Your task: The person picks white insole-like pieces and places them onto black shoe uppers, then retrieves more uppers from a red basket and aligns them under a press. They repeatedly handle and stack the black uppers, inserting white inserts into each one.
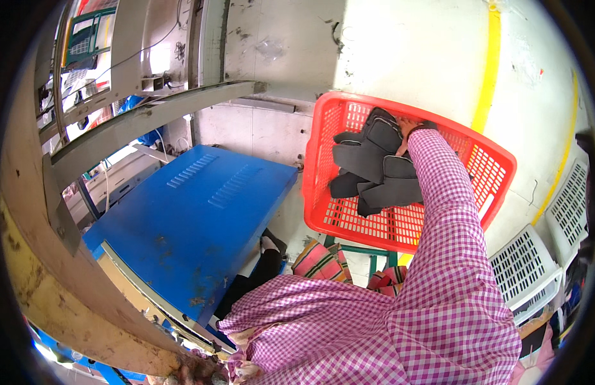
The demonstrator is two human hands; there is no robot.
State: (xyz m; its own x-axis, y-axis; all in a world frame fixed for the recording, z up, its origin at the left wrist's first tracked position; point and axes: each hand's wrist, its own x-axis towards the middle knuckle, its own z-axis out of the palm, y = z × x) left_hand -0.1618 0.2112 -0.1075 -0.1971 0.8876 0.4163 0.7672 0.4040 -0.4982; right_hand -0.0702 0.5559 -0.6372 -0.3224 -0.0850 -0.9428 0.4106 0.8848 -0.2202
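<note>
My right arm, in a pink-and-white checked sleeve, reaches forward into a red plastic basket [410,237]. Inside it lies a loose pile of black fabric pieces [361,160], some shaped like small pouches with pale edging. My right hand [408,131] is at the far side of this pile, its fingers closed around the edge of a black pouch [384,133]; the sleeve and the pieces partly cover the hand. At the lower left rim, a skin-toned shape [196,370] may be my left hand; its fingers cannot be made out.
Left of the basket stands a blue metal panel [201,212] with vent slots, beside a grey frame [156,119] and a worn table edge [86,301]. A green stand [361,250] shows under the basket. White slotted crates [525,263] stand at right. Yellow lines [488,70] mark the floor.
</note>
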